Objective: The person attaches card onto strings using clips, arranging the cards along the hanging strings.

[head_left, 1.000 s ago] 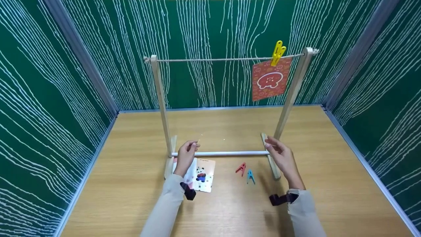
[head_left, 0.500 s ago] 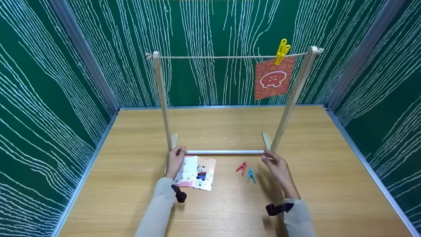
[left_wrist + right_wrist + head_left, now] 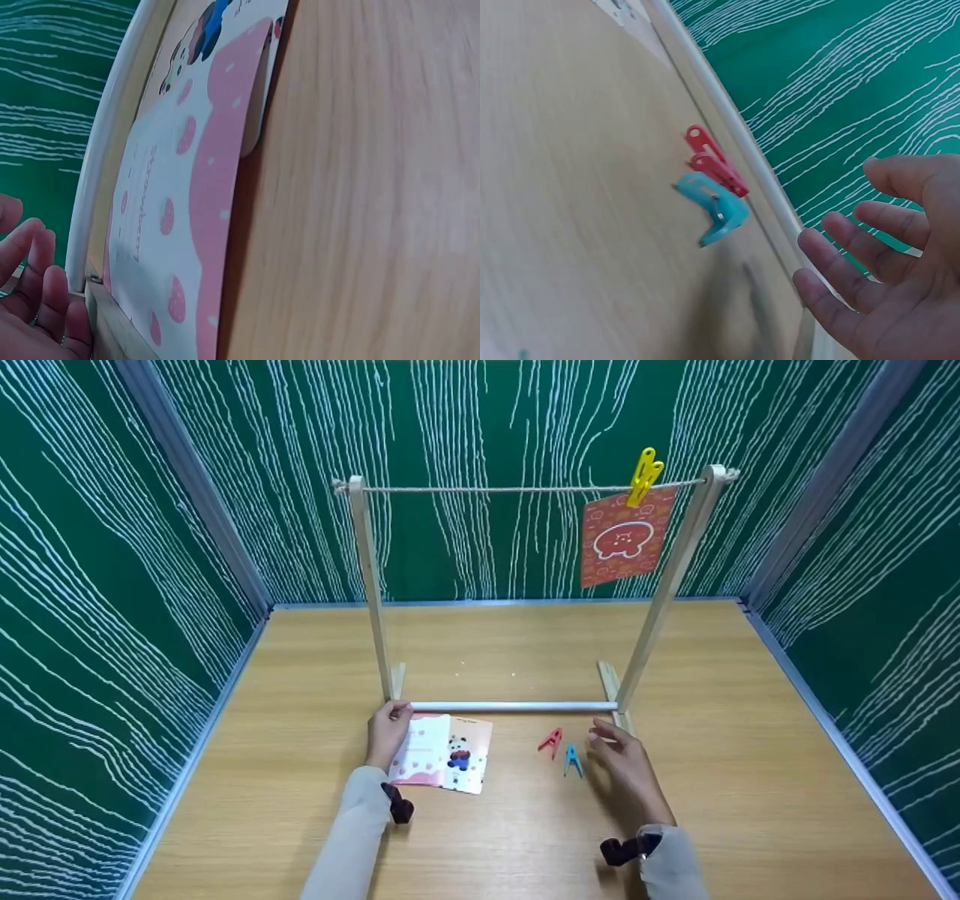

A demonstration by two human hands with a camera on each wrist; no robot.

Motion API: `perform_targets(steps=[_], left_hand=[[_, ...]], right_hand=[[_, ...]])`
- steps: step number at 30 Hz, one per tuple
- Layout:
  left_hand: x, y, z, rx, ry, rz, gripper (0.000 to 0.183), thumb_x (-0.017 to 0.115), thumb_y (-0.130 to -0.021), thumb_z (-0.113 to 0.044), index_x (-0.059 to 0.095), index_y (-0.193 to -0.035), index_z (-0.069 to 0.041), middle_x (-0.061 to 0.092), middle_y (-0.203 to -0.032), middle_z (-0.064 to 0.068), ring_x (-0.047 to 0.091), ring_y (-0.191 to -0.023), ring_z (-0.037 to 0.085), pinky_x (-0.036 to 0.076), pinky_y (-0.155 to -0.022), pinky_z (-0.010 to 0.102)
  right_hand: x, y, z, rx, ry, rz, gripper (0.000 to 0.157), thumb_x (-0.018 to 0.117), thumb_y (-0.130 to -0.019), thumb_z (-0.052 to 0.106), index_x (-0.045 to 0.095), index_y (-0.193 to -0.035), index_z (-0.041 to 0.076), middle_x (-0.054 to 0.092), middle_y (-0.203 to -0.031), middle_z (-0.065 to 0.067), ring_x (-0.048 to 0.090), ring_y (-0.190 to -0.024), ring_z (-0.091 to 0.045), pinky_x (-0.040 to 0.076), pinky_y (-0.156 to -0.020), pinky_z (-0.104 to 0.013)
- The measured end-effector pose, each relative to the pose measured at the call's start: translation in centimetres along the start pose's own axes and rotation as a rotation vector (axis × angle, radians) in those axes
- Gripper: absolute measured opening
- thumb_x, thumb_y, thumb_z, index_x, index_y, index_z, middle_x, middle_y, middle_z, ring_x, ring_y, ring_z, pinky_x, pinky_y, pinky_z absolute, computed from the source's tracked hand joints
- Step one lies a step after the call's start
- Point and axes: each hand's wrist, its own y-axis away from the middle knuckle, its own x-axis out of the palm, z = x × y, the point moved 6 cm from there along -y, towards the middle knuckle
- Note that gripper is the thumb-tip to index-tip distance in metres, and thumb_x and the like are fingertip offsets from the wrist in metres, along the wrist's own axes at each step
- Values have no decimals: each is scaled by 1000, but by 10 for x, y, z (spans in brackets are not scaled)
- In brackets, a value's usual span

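Note:
My left hand [image 3: 386, 737] is at the left end of the white rod [image 3: 510, 706], beside a strawberry-patterned sheet [image 3: 421, 746]. Its fingers are loosely bent with nothing visible between them in the left wrist view. The sheet meets a card with a panda picture [image 3: 459, 761]; I cannot tell whether they are joined. Relaxed fingers show on my right hand [image 3: 889, 262], which hovers before the frame's right foot. Left of it lie a red clothespin [image 3: 551, 742] and a blue clothespin [image 3: 573, 762]. A yellow clothespin [image 3: 645, 478] clips a red-orange card [image 3: 622, 559] to the rope [image 3: 487, 490].
A wooden post [image 3: 369, 585] and a second post [image 3: 667, 592] hold up the rope. The frame stands on a wood-grain table [image 3: 510, 840]. Green panels [image 3: 420, 562] with white lines enclose the back and sides.
Both hands came down to the rod ends; the left then slid further left and the right drew back toward me, off the rod. Clothespins and cards lie as before.

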Motion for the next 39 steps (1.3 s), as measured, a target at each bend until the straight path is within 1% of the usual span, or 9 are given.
perform_targets(steps=[7, 8, 14, 15, 22, 26, 30, 35, 39], left_hand=[[-2, -3, 2, 42, -47, 14, 17, 63, -88, -4, 66, -101, 6, 54, -82, 4, 50, -79, 15, 42, -70, 24], [-3, -3, 1, 52, -56, 16, 16, 63, -88, -4, 66, -99, 7, 52, -82, 4, 49, -78, 15, 41, -71, 24], [-3, -4, 3, 75, -95, 35, 14, 65, -86, -5, 67, -95, 6, 50, -83, 4, 47, -80, 18, 41, -74, 29], [-2, -4, 4, 76, -106, 41, 15, 65, -87, -6, 67, -95, 6, 50, -83, 5, 48, -80, 18, 41, -74, 29], [1, -5, 11, 26, -192, 117, 21, 62, -88, -6, 67, -105, 5, 55, -95, 13, 53, -85, 22, 46, -76, 33], [2, -4, 11, 27, -210, 131, 24, 63, -87, -6, 66, -108, 5, 56, -100, 16, 55, -88, 24, 47, -81, 38], [2, -3, 10, 35, -220, 136, 24, 64, -85, -5, 66, -108, 5, 57, -102, 16, 55, -91, 26, 47, -85, 41], [1, -3, 10, 60, -243, 161, 31, 69, -81, -5, 65, -110, 6, 56, -98, 15, 53, -87, 24, 46, -82, 39], [2, -1, 11, 48, -226, 188, 39, 73, -77, -2, 63, -114, 7, 56, -102, 17, 54, -91, 27, 47, -86, 41]], right_hand=[[7, 1, -12, -2, 43, 26, 54, 56, -98, 29, 42, -141, -1, 53, -134, -24, 59, -115, -34, 47, -99, -42], [8, 4, -8, 1, 51, 29, 54, 55, -98, 27, 42, -141, -3, 53, -133, -25, 59, -115, -36, 47, -99, -44], [10, 3, -15, 51, 84, 21, 50, 53, -99, 23, 43, -140, -3, 54, -132, -26, 59, -113, -36, 44, -101, -47], [11, 1, -22, 55, 87, 17, 50, 53, -99, 24, 43, -140, -3, 54, -133, -25, 59, -114, -35, 43, -102, -46], [17, 4, -29, 65, 145, -16, 49, 58, -95, 23, 50, -133, -8, 54, -132, -27, 53, -120, -37, 44, -101, -44], [19, 5, -28, 58, 172, -33, 49, 61, -93, 25, 53, -129, -8, 59, -124, -25, 56, -109, -31, 49, -89, -32], [21, 5, -28, 51, 158, -41, 47, 65, -91, 22, 56, -127, -7, 62, -113, -20, 56, -96, -23, 47, -76, -22], [24, 5, -28, 10, 174, -43, 45, 71, -86, 18, 59, -120, -8, 62, -100, -13, 55, -86, -17, 46, -75, -25], [25, 6, -27, -18, 195, -53, 44, 74, -81, 16, 59, -115, -7, 61, -98, -13, 54, -85, -17, 46, -77, -27]])
